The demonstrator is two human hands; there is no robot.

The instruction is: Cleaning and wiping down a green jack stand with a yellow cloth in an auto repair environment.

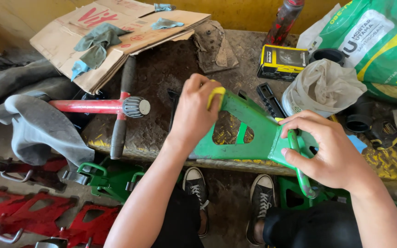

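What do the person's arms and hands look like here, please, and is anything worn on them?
Both arms are bare to the frame's edge: no sleeves, gloves, watch or rings show. The left hand and right hand have short nails.

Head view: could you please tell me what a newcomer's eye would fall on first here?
First, the green bracket at centre, lying on the dirty bench. The left hand presses a yellow pad on its upper end; the right hand grips its lower end. Left of them lies a red tool.
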